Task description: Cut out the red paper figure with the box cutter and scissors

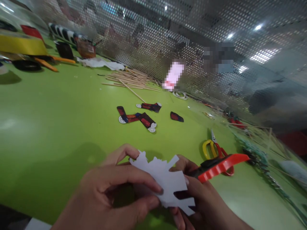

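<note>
A hand has lots of room on the left, where the green table is wide and flat. There is a path between the left hand and the colored paper pieces, too. Going farther, it would bump into thin sticks and then the holey metal wall. The right side is tight: scissors lie there, and a red tool pokes out by the right hand. Farther right, a twisty strip gets in the way.
</note>
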`<state>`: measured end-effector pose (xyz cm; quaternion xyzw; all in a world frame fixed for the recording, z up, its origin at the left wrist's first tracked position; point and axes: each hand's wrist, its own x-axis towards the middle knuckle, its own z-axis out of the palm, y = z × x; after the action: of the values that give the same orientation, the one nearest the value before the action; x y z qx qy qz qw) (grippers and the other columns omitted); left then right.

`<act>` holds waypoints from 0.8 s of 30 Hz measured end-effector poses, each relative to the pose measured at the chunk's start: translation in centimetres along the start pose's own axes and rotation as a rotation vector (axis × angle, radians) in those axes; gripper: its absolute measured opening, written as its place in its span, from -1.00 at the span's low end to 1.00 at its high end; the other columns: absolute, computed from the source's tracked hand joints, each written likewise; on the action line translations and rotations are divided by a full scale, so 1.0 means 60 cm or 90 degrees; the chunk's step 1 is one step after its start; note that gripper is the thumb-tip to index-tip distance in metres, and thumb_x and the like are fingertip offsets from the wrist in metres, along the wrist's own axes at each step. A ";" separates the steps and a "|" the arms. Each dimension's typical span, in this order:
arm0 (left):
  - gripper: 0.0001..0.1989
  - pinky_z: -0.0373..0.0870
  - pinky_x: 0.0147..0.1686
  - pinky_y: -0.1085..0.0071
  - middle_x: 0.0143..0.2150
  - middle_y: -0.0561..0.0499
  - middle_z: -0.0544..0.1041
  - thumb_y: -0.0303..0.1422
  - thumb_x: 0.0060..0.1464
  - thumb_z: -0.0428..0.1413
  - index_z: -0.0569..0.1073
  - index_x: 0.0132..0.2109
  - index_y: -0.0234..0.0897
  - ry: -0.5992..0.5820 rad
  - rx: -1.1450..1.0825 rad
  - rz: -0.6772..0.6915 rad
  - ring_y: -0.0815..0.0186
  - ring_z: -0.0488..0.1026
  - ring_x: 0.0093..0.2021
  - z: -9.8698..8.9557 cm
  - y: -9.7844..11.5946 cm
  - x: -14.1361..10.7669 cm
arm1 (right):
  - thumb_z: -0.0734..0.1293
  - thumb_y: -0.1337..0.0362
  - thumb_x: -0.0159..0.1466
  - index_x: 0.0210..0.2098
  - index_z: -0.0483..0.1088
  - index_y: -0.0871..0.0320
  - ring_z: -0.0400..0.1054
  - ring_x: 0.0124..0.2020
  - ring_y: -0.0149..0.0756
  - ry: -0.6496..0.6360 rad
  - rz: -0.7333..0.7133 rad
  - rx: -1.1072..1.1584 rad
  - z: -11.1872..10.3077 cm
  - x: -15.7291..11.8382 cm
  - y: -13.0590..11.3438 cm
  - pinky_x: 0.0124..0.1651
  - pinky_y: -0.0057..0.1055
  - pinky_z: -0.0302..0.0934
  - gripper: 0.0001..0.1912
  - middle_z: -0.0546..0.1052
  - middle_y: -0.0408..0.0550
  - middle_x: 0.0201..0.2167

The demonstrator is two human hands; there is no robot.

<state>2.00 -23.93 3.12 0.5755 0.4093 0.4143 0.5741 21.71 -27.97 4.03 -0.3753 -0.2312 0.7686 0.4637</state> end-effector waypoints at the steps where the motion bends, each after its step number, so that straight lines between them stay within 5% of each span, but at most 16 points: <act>1: -0.85 0.51 -0.24 0.77 -0.24 0.04 0.62 -0.42 -0.09 0.34 0.70 -0.40 0.02 -0.013 0.002 0.012 0.34 0.55 0.00 -0.001 -0.001 0.002 | 0.49 0.17 0.32 -0.30 0.30 0.13 0.45 -0.64 -0.48 -0.012 0.000 0.011 -0.003 0.001 0.001 -0.67 -0.72 0.26 -0.71 0.59 -0.13 -0.54; 6: -0.80 0.57 -0.21 0.69 -0.19 0.06 0.61 -0.47 -0.02 0.35 0.72 -0.31 0.02 -0.079 -0.013 0.039 0.39 0.61 -0.17 -0.008 -0.006 0.006 | 0.42 0.30 0.32 -0.31 0.31 0.15 0.48 -0.62 -0.45 -0.048 0.016 0.040 -0.015 0.000 0.003 -0.66 -0.73 0.28 -0.82 0.63 -0.05 -0.53; 24: -0.89 0.58 -0.25 0.65 -0.11 0.02 0.62 -0.38 0.00 0.36 0.72 -0.32 0.00 -0.115 0.042 0.022 0.34 0.62 -0.15 -0.022 -0.014 0.000 | 0.48 0.16 0.32 -0.32 0.31 0.14 0.45 -0.65 -0.47 -0.007 0.001 -0.012 -0.005 0.001 0.004 -0.68 -0.72 0.28 -0.71 0.59 -0.13 -0.55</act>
<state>0.73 -23.50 2.28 0.6361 0.3597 0.3568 0.5819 21.83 -28.03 3.68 -0.3755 -0.2410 0.7687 0.4582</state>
